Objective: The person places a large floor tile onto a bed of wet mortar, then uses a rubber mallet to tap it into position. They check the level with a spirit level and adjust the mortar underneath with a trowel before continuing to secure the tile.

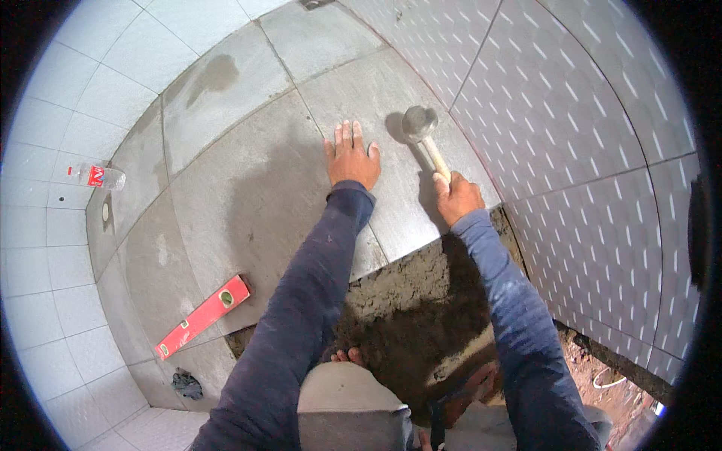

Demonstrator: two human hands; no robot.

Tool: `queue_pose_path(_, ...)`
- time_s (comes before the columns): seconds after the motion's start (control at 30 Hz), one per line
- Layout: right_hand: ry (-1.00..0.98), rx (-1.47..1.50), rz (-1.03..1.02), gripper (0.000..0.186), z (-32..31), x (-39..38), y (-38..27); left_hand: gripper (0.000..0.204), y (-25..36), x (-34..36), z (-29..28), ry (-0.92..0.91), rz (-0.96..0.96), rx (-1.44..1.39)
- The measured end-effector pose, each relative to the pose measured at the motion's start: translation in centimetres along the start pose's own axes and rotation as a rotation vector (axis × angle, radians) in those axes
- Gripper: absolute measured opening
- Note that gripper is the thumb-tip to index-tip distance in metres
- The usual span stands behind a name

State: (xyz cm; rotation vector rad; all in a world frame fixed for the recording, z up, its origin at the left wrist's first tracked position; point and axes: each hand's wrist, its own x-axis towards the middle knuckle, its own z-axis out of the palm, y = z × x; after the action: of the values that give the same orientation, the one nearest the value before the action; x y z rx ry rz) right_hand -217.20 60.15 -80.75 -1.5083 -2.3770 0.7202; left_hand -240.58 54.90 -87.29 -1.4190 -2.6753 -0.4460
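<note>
The left hand (pixel 352 163) is spreading flat, palm down, its fingers stretching toward the far side with slight gaps and its thumb standing apart; it is appearing to rest on the grey floor tiles (pixel 406 218), close to a joint. The right hand (pixel 459 199) is closing around the handle of a mallet (pixel 436 156), gripping its near end. The mallet's grey head is pointing away, far of the right hand and to the right of the left hand; whether it is touching the tile, I cannot tell. A rough mortar bed (pixel 402 289) is lying near of both hands. A red spirit level (pixel 203 316) is resting on tiles at the near left, and a patterned wall (pixel 564 150) is rising at the right.
</note>
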Motion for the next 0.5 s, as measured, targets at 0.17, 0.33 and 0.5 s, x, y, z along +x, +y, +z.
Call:
queue_pose_path(0.17, 0.097, 0.195, -0.028, 0.037, -0.3, 0.9, -1.4, 0.064, 1.1, 0.4, -0.4, -0.093, -0.061, 0.121)
queue_pose_path(0.33, 0.143, 0.173, 0.023, 0.038, 0.6, 2.4, -0.4, 0.064, 2.5, 0.6, 0.6, -0.036, 0.086, -0.016)
queue_pose_path(0.5, 0.035, 0.019, 0.080, 0.043, 0.1, 4.4, -1.1, 0.063, 2.6, 0.6, 0.8, -0.035, 0.068, -0.017)
